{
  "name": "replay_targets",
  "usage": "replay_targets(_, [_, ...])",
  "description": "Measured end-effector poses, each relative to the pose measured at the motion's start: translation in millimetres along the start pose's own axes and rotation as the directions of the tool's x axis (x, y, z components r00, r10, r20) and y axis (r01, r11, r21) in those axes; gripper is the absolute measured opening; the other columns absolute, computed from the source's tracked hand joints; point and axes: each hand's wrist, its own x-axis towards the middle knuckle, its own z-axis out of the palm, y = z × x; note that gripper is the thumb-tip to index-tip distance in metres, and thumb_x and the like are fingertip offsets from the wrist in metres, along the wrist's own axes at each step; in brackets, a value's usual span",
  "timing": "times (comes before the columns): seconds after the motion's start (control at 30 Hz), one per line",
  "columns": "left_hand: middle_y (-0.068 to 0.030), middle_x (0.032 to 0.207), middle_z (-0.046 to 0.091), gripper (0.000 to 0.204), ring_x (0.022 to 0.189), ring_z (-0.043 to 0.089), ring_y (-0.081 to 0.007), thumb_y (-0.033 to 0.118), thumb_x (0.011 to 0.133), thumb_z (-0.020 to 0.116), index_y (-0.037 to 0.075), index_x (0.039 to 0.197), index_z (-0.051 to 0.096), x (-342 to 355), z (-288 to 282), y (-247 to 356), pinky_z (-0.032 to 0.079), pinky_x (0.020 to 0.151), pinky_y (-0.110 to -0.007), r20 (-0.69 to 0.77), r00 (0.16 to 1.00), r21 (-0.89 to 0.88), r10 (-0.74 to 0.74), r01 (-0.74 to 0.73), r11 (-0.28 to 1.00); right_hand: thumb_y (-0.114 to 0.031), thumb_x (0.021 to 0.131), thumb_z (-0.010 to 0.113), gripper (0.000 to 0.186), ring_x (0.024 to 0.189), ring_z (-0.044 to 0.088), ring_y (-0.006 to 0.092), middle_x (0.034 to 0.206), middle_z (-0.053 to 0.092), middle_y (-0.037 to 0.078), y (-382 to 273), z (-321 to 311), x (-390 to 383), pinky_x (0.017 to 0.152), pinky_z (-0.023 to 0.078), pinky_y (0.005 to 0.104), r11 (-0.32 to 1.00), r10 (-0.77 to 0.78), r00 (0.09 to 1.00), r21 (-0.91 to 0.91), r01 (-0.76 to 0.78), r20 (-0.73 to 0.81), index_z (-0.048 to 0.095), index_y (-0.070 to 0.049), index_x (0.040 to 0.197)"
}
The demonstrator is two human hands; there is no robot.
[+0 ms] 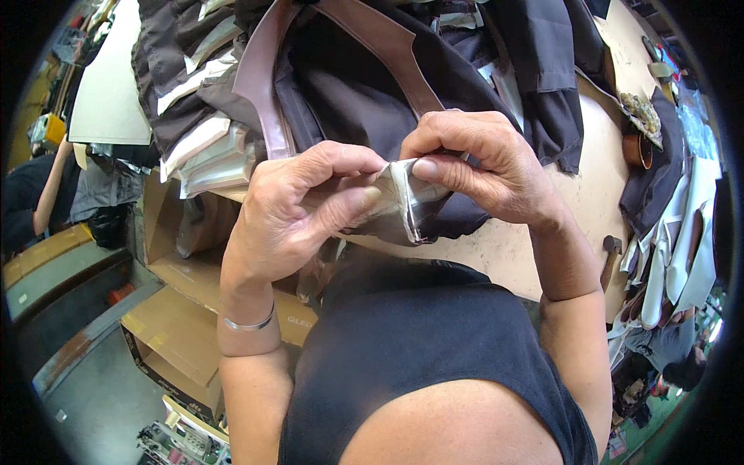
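A folded bag piece with a pale, whitish lining edge [401, 194] is stretched between my two hands over the table's near edge. My left hand [291, 209] pinches it from the left, thumb and forefinger closed near the fold. On the other side my right hand [488, 163] grips the same fold's upper end, thumb pressed against the bent forefinger. Dark cloth [333, 97] with mauve-brown leather straps [260, 70] lies just beyond my fingers. What is on the underside of the fold is hidden.
Stacked dark pieces with pale edges [213, 159] lie at the far left of the wooden table [573, 225]. A brown tape roll [637, 151] and white strips [678, 256] are at right. Cardboard boxes [174, 333] stand lower left. Another person's arm [53, 182] shows at far left.
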Motion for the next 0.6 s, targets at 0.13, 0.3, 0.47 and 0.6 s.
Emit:
replay_targets(0.13, [-0.0056,0.076,0.060,0.012,0.066,0.056,-0.0096,0.003,0.082,0.056,-0.002,0.092,0.060,2,-2,-10,0.045,0.060,-0.021,0.009,0.998,-0.019,0.070,-0.069,0.997,-0.018,0.084,0.055,0.019,0.062,0.055,0.0152,0.067,0.057,0.010,3,4,-2,0.058,0.044,0.0273,0.995,0.075,0.997,0.070,-0.075,-0.003,0.059,0.000,0.087])
replay_targets(0.3, [-0.0059,0.069,0.058,0.012,0.059,0.053,-0.0086,0.006,0.084,0.053,-0.002,0.090,0.059,4,0,-15,0.043,0.054,-0.022,0.023,0.999,0.047,0.031,-0.032,0.998,-0.021,0.087,0.051,0.024,0.060,0.051,0.0129,0.065,0.055,0.009,9,5,-6,0.058,0.041,0.0265,0.957,0.219,0.975,0.184,-0.223,0.038,0.059,0.002,0.088])
replay_targets(0.47, [-0.0056,0.058,0.053,0.011,0.051,0.051,-0.0092,0.008,0.084,0.052,-0.001,0.086,0.059,4,4,-23,0.040,0.049,-0.024,0.011,0.999,0.133,-0.053,0.051,0.990,-0.020,0.087,0.052,0.025,0.062,0.047,0.0052,0.067,0.054,0.001,15,8,-11,0.056,0.040,0.0197,0.870,0.378,0.921,0.301,-0.389,0.097,0.059,0.004,0.085])
replay_targets(0.6, [-0.0058,0.058,0.053,0.011,0.050,0.052,-0.0107,0.009,0.085,0.052,0.000,0.085,0.058,3,7,-30,0.040,0.048,-0.024,0.006,0.996,0.146,-0.091,0.089,0.985,-0.019,0.087,0.052,0.024,0.060,0.047,0.0051,0.065,0.054,0.001,19,10,-11,0.055,0.039,0.0194,0.885,0.384,0.920,0.256,-0.389,0.072,0.059,0.004,0.084])
